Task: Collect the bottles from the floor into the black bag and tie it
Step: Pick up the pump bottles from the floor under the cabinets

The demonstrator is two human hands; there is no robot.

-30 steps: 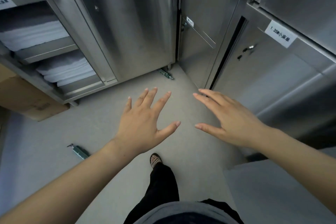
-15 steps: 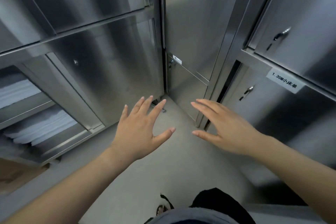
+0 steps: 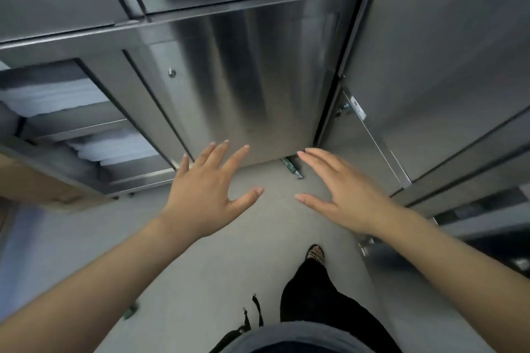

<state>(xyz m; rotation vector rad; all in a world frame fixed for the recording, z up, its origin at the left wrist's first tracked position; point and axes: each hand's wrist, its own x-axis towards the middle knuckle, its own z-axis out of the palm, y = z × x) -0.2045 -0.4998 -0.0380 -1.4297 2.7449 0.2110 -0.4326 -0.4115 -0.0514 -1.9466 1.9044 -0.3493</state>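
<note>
Currently my left hand [image 3: 206, 195] and right hand [image 3: 344, 195] are spread open and empty, so I step toward the green bottle [image 3: 291, 167] lying on the floor [image 3: 272, 238] at the cabinet [image 3: 258, 80] base and grasp its body.

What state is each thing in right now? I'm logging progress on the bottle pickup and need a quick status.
left hand: open, fingers spread, holding nothing.
right hand: open, holding nothing.
green bottle: lying on its side on the floor at the cabinet foot, not picked up.
second bottle: on the floor beside the left forearm, blurred.
open shelf unit: stacked with folded white linens.
steel cabinet door: closed.
black bag: not clearly in view.
</note>
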